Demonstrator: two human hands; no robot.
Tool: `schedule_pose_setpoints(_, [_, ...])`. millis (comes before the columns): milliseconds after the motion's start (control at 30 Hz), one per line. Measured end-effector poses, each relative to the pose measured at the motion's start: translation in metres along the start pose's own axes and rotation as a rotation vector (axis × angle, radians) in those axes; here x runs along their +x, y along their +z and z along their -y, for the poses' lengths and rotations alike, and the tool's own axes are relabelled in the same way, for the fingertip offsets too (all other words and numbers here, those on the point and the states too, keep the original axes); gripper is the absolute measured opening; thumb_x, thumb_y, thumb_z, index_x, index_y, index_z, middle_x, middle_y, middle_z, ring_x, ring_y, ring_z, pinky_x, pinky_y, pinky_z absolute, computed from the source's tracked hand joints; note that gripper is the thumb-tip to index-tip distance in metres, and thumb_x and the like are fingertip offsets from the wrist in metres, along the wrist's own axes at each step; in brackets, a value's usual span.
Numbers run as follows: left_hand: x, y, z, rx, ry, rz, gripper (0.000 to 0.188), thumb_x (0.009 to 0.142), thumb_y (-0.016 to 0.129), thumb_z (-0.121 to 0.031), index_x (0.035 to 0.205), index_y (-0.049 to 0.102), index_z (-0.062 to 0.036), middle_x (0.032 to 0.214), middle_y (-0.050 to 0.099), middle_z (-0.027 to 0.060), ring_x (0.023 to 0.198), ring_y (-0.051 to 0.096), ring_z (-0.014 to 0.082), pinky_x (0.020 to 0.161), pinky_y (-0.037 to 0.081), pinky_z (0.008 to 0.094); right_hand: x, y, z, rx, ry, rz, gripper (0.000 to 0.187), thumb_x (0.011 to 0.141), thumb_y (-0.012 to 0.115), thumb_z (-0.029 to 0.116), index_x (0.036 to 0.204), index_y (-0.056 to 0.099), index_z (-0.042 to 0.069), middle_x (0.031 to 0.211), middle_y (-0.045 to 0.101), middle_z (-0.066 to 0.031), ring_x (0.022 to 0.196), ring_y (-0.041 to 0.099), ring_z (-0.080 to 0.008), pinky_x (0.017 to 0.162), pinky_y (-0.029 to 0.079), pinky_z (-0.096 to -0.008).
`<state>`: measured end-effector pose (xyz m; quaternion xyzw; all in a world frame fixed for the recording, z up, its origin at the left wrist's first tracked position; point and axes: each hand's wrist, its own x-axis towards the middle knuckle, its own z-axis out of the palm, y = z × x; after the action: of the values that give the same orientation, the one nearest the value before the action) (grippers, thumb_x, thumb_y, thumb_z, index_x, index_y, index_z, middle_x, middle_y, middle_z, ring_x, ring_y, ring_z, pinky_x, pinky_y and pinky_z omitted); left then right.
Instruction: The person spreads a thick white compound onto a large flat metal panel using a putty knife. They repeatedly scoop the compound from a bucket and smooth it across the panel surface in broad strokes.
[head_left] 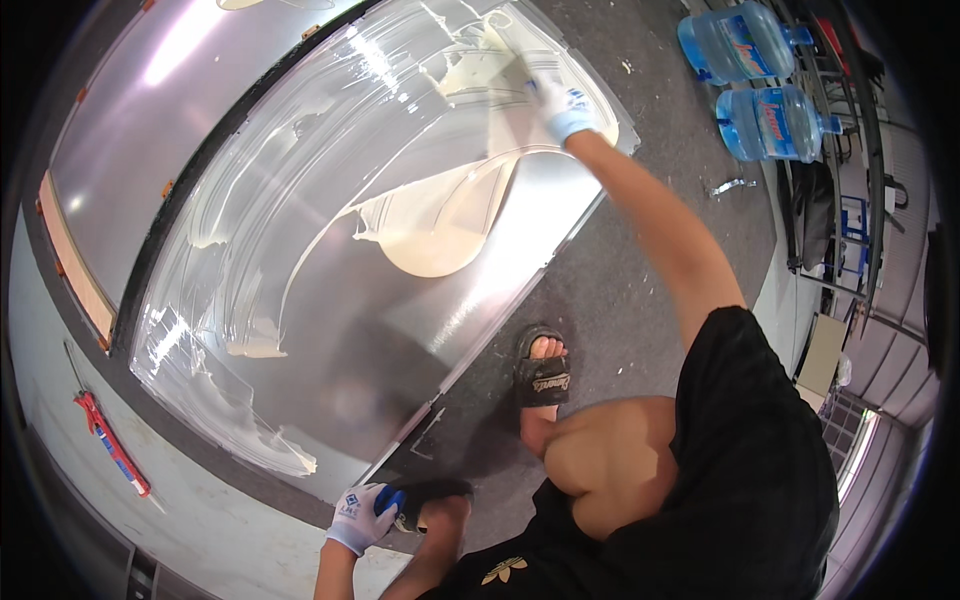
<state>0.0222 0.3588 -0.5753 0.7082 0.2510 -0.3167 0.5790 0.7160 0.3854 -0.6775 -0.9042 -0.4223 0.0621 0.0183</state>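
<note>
Item: wide flat spreader blade (520,45), pale, thin, straight-edged. It lies at the far end of the metal sheet (330,330), pressed flat into the cream-coloured paste (445,225). Its long axis runs roughly along the sheet's far edge, up-left to down-right in the picture.

Grip: right hand (562,105), in a white knit glove with blue trim, closed over the near end of the blade, fingers wrapped; how far they overlap it cannot be told. The arm is fully stretched forward. The thick pool of paste lies toward the person from this hand, down and left of it, so the blade sits beyond the pool.

Left hand (362,518): same kind of glove, fingers curled shut, resting near the sheet's near corner and touching a dark blue-and-black object (415,497); whether it grips that object cannot be told. It is well apart from the blade; the right hand is the nearer one.

Surface: large rectangular sheet, smooth, grey, glossy, reflecting ceiling light; swept arcs of thin translucent paste cover the left and far parts, bare metal near the person.

Surroundings: dark speckled floor (640,300); a foot in a black sandal (542,375) just beside the sheet's right edge; a second shiny panel (150,110) to the left; a red-handled tool (112,445) at lower left; two blue water bottles (760,85) lying at upper right.
</note>
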Motion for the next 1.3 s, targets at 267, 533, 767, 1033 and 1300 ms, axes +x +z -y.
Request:
schedule_pose_setpoints(267, [0.015, -0.009, -0.012, 0.009, -0.010, 0.029, 0.027, 0.086, 0.070, -0.030, 0.096, 0.070, -0.0057, 0.089, 0.071, 0.0166, 0.087, 0.067, 0.0407, 0.081, 0.052, 0.0487, -0.100, 0.023, 0.185, 0.320, -0.437, 0.346, 0.025, 0.096, 0.063, 0.021, 0.114, 0.052, 0.006, 0.096, 0.069, -0.0217, 0.089, 0.070, -0.0422, 0.075, 0.054, -0.0507])
schedule_pose_setpoints(533, [0.015, 0.002, -0.005, 0.021, -0.026, 0.043, 0.029, 0.086, 0.071, -0.030, 0.098, 0.070, -0.0047, 0.092, 0.071, 0.0171, 0.090, 0.068, 0.0401, 0.082, 0.053, 0.0477, -0.116, 0.010, 0.212, 0.745, -0.426, 0.444, 0.034, 0.105, 0.052, 0.039, 0.123, 0.063, 0.011, 0.103, 0.072, -0.0216, 0.092, 0.068, -0.0444, 0.083, 0.054, -0.0516])
schedule_pose_setpoints(767, [0.011, 0.010, 0.007, 0.021, -0.078, 0.039, 0.029, 0.085, 0.071, -0.031, 0.099, 0.071, -0.0054, 0.093, 0.072, 0.0164, 0.090, 0.069, 0.0391, 0.082, 0.054, 0.0479, 0.008, -0.024, 0.055, 0.621, -0.055, 0.218, 0.051, 0.102, 0.060, 0.049, 0.138, 0.063, 0.013, 0.102, 0.076, -0.0158, 0.088, 0.073, -0.0296, 0.086, 0.057, -0.0382])
schedule_pose_setpoints(1033, [-0.007, 0.028, 0.024, 0.071, -0.211, 0.065, 0.036, 0.087, 0.068, -0.037, 0.103, 0.072, -0.0046, 0.098, 0.073, 0.0186, 0.094, 0.070, 0.0402, 0.083, 0.054, 0.0486, 0.093, -0.025, -0.022, 0.493, -0.001, 0.034, 0.046, 0.096, 0.073, 0.044, 0.127, 0.072, 0.009, 0.093, 0.076, -0.0134, 0.079, 0.068, -0.0207, 0.077, 0.056, -0.0354])
schedule_pose_setpoints(1300, [-0.002, 0.024, 0.017, -0.125, -0.390, 0.103, 0.019, 0.092, 0.065, -0.024, 0.093, 0.070, -0.0056, 0.083, 0.072, 0.0168, 0.076, 0.071, 0.0339, 0.070, 0.055, 0.0434, 0.143, -0.022, -0.066, 0.653, 0.138, 0.116, 0.049, 0.095, 0.075, 0.048, 0.125, 0.074, 0.008, 0.090, 0.073, -0.0029, 0.081, 0.063, -0.0135, 0.082, 0.054, -0.0332])
